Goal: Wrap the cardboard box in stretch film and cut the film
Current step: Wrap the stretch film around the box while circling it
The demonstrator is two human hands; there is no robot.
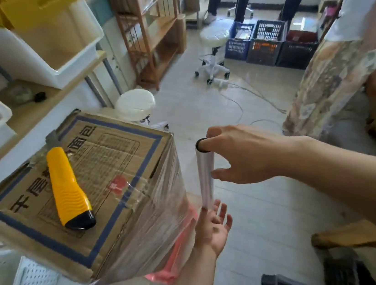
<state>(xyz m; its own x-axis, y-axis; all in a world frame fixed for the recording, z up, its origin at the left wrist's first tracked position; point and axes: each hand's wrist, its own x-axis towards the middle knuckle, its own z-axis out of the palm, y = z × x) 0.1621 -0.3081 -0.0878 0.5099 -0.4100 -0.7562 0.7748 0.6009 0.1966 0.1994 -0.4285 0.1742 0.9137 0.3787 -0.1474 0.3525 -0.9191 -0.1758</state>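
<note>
The cardboard box [79, 195] stood just to the left of both hands, its near and right sides already covered in clear stretch film [158, 218] that looked several layers deep. What carried the box could not be told; something pink [173, 259] showed through the film at its base. The film roll [207, 178], thin and upright, hung just off the box's right corner, between the hands. The right hand [246, 153] held the roll's top end, one finger pushed into the dark core and the thumb resting against the tube lower down. The left hand [214, 225] was below, palm up and fingers spread, cupping the roll's bottom end without closing round it. A yellow utility knife [68, 186] lay on top of the box, well left of the hands, untouched; whether its blade was out could not be told.

The step in hand looked like the wrapping itself, with the roll being carried round the box's corner. The film between roll and box was hard to make out, so its tension could not be judged. With the sides this well covered, the wrapping seemed close to done. The next move would call for keeping the roll upright and the film taut, then freeing one hand to reach left for the knife and cut the film near the box.

Beyond the hands were a white stool [135, 106], the floor [275, 214], crates [265, 43] and a person in a patterned garment [332, 85] to the right.
</note>
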